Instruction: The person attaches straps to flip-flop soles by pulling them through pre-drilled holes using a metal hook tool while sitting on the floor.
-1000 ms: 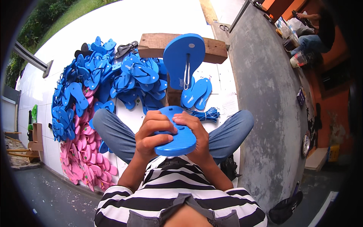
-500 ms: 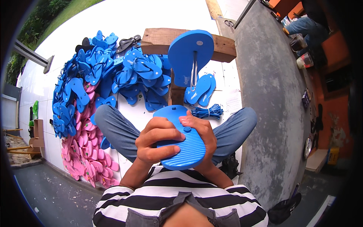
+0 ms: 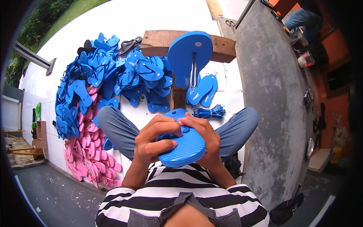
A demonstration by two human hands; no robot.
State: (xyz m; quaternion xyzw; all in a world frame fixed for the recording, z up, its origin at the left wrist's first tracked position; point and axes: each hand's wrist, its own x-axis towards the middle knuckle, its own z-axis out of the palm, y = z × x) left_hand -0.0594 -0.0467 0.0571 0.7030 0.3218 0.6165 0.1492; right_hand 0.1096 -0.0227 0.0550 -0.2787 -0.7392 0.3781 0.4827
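Between my two hands, over my lap, is a blue flip-flop sole point(image 3: 184, 148), its ribbed face up and its near end tilted toward me. My left hand point(image 3: 154, 137) is closed on its left edge, fingers bent across the ribs. My right hand point(image 3: 206, 137) grips the right edge, its thumb pressing near a small round plug on the sole. Another plug shows close to the far end. Beyond my hands, another blue sole point(image 3: 187, 49) stands against a wooden beam point(image 3: 159, 41), a long metal wire loop point(image 3: 193, 72) in front of it.
A pair of blue soles point(image 3: 200, 91) and a tied bundle of blue straps point(image 3: 209, 112) lie past my knees. Blue flip-flops point(image 3: 96, 68) and pink flip-flops point(image 3: 89, 147) heap up at left. Scissors point(image 3: 230, 23) rest at the far right; another person's legs point(image 3: 305, 20) show there.
The held sole has tilted, so its far end now looks foreshortened. My fingers have closed in nearer the middle plug, with my right thumb shifted left toward my left fingers.
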